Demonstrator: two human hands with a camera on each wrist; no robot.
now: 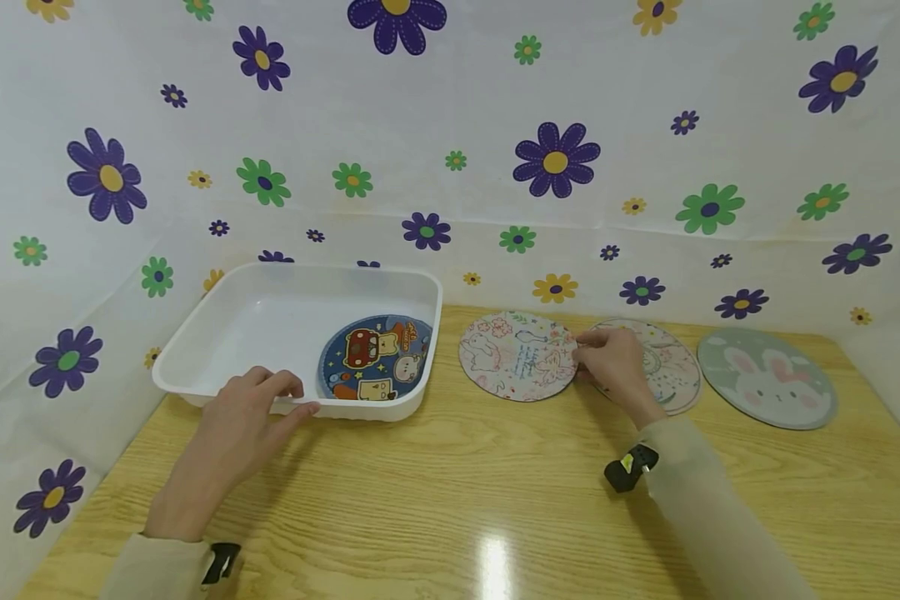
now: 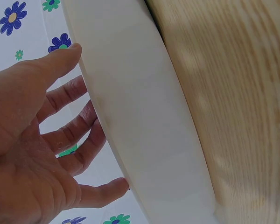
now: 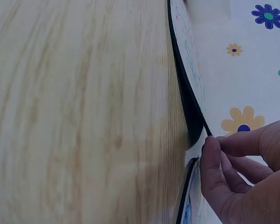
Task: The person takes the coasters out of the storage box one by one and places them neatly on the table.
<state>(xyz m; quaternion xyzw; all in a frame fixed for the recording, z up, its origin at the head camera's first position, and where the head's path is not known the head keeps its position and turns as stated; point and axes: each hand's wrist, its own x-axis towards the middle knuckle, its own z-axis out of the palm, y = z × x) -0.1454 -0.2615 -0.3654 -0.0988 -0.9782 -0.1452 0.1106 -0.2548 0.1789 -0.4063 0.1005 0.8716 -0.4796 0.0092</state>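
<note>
My right hand [image 1: 613,364] pinches the right edge of a round pink-and-white mouse pad [image 1: 521,357] printed with rabbits. In the right wrist view that edge is raised off the table, showing the pad's black underside [image 3: 192,122]. Under and behind the right hand lies another pink-patterned round pad [image 1: 671,367], partly hidden. My left hand [image 1: 243,433] holds the front rim of a white plastic tray [image 1: 195,337], fingers over the rim and thumb along it. Inside the tray, at its right end, sits a dark blue round pad [image 1: 378,358] with cartoon figures.
A grey-green round pad with a white rabbit face [image 1: 768,379] lies at the far right of the wooden table [image 1: 450,500]. Behind and at the sides hangs a white cloth [image 1: 465,100] printed with flowers.
</note>
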